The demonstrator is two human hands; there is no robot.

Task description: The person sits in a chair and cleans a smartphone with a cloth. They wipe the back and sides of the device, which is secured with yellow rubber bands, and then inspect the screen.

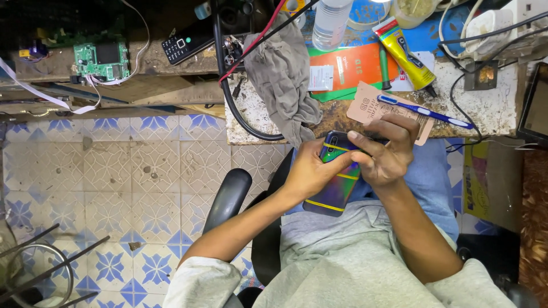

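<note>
**Phone held over the lap, close to a crowded bench edge**

We hold a smartphone (338,177) back-side up over our lap, just near of the worn workbench (502,111). Our left hand (311,171) wraps the phone's left edge, fingers closed on it, thumb lying across the iridescent back. Our right hand (385,151) closes over the far right corner, fingertips curled onto the top edge, so both hands grip the same phone.

We judge the main risk to be a slip: the back looks glossy, the phone hangs above our knees and the tiled floor (142,182), and nothing supports it from below. Pressure at one corner could twist it out of the left hand.

A grey rag (282,74) drapes over the bench edge just far of the phone, with a black cable (228,97) looping beside it; a raised hand could snag either. To the right, a blue toothbrush (425,112) and a yellow glue tube (406,51) lie near the edge and could be knocked off.
</note>
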